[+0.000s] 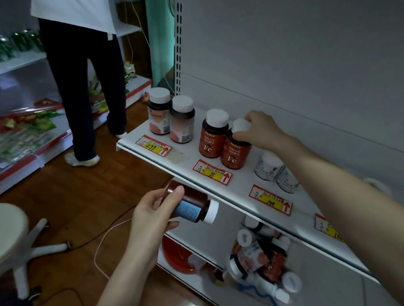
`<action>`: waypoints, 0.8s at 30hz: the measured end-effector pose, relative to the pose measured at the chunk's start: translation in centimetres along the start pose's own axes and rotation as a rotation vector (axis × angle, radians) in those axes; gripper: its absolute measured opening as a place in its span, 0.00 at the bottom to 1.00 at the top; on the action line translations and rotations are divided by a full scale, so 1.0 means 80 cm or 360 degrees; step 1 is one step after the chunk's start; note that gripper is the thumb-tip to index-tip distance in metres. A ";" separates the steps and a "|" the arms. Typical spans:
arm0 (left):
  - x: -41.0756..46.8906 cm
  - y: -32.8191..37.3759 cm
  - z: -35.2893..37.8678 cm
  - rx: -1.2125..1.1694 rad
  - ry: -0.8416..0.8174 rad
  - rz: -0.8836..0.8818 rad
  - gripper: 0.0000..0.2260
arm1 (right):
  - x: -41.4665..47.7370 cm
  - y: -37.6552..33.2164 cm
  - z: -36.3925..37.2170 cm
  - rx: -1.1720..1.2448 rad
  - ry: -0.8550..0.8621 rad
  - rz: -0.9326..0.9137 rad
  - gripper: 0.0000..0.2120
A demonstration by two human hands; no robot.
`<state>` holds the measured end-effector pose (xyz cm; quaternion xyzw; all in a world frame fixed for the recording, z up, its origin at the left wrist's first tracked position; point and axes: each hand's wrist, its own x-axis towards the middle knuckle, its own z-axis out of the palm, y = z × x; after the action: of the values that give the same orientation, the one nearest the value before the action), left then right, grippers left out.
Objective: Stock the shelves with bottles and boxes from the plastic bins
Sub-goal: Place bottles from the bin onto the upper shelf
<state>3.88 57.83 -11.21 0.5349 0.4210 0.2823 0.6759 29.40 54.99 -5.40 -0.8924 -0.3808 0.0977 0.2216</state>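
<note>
My right hand point(259, 128) grips the white cap of an orange "Fe" bottle point(235, 153) that stands on the white shelf point(191, 151), right beside a second orange Fe bottle point(212, 134). My left hand point(153, 216) holds a brown bottle with a blue label and white cap point(192, 204) on its side, below the shelf's front edge. Two dark bottles with pink labels point(171, 117) stand at the shelf's left end. Two small white jars point(275, 170) sit to the right, partly hidden by my right forearm.
Below the shelf lies a heap of loose bottles point(262, 255) and a red bowl point(176, 256). Yellow price tags point(211, 171) line the shelf edge. A person point(84, 72) stands at the left by shelves of packets. A white stool point(4, 236) and floor cables sit at lower left.
</note>
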 end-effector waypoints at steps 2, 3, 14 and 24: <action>0.001 0.000 -0.003 -0.0019 -0.0056 -0.0025 0.19 | 0.000 -0.001 0.000 -0.0012 -0.0017 0.0014 0.22; 0.001 0.001 -0.005 -0.0060 -0.0092 -0.0048 0.21 | -0.002 0.000 -0.001 -0.0008 -0.0019 0.0018 0.24; 0.002 0.009 0.040 -0.0583 -0.0413 -0.0305 0.09 | -0.114 0.008 -0.019 0.0743 0.0310 0.0138 0.15; -0.058 -0.009 0.139 -0.0462 -0.0986 -0.0386 0.26 | -0.225 0.077 -0.059 0.0898 0.0213 0.0302 0.13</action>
<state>11.21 48.37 -9.88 0.4397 0.2121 0.0812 0.8689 22.50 36.67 -4.00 -0.8316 -0.2382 0.1608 0.4752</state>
